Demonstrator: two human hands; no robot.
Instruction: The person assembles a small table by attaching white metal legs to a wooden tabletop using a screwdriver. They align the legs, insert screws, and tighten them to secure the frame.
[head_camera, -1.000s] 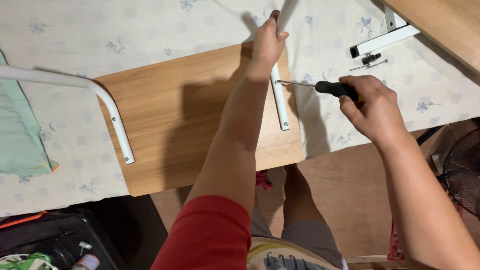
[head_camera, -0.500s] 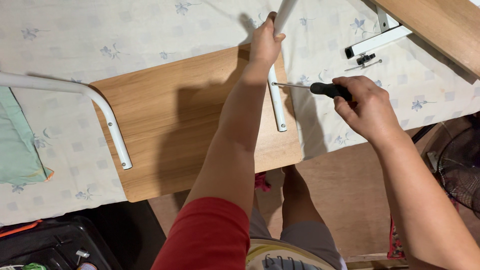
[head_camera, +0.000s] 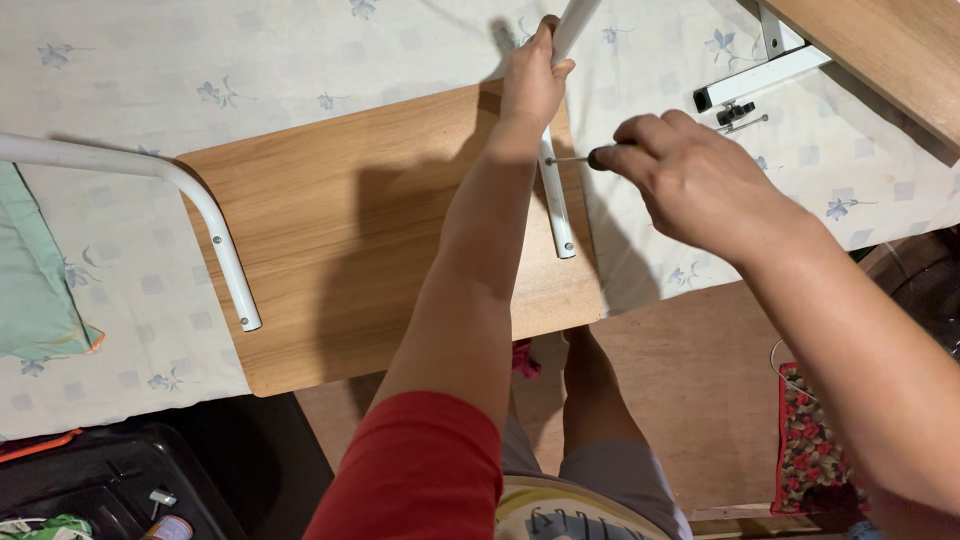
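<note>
A light wooden board (head_camera: 350, 230) lies on a bed covered with a pale floral sheet (head_camera: 250, 70). A white metal tube leg (head_camera: 557, 205) rests along the board's right side. My left hand (head_camera: 533, 80) grips this tube near its upper bend. My right hand (head_camera: 690, 180) is closed round a black-handled screwdriver (head_camera: 600, 157), whose thin shaft points left and meets the tube. A second white bent tube leg (head_camera: 215, 235) is fixed along the board's left side.
A white metal bracket (head_camera: 760, 75) with small screws (head_camera: 737, 113) lies at the upper right, beside another wooden panel (head_camera: 880, 50). A green cloth (head_camera: 35, 290) lies at the left. A black case (head_camera: 110, 480) sits at the lower left, a red patterned mat (head_camera: 815, 440) on the floor.
My right hand has slid the screwdriver left, closer to the white tube, and now covers most of the handle. My left hand keeps its hold on the tube.
</note>
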